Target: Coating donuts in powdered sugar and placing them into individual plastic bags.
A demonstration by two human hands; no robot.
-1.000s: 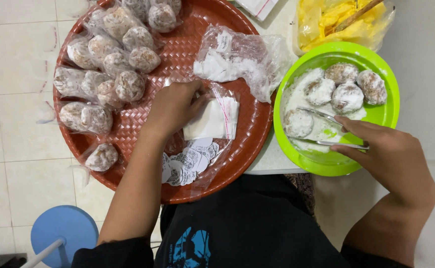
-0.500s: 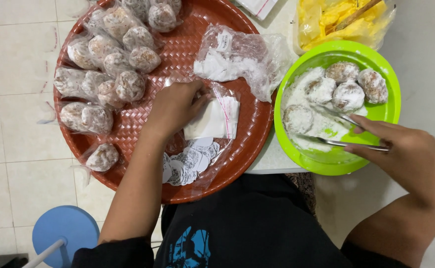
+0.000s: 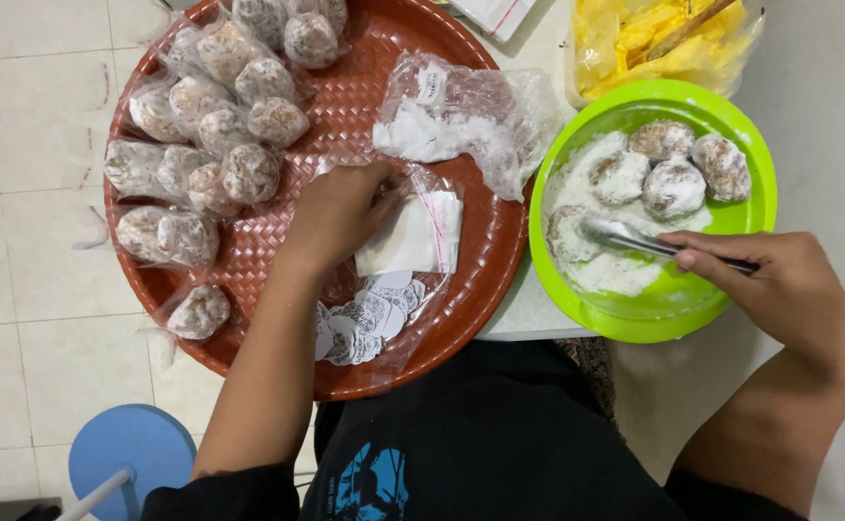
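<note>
A round red tray (image 3: 461, 289) fills the middle of the view and is set beside a green bowl (image 3: 731, 145), so both lie within reach of the seated person. Wrapped balls (image 3: 220, 164) are gathered along the tray's far left, apart from the working space nearer the body. A crumpled clear bag (image 3: 471, 111) holding white powder lies on the tray's right side, close to the bowl. In the bowl, five brown balls (image 3: 673, 183) are bedded in white powder, apparently for coating. A stack of small clear bags (image 3: 422, 232) rests mid-tray, with round paper labels (image 3: 365, 314) just below it in a clear sleeve. The left hand (image 3: 340, 217) is laid on the stack's edge, fingers curled downward; whether a bag is pinched cannot be told. The right hand (image 3: 779, 289) is closed around metal tongs (image 3: 635, 239), whose tips reach into the powder next to the nearest ball. A yellow-filled tub (image 3: 654, 39) sits beyond the bowl.
</note>
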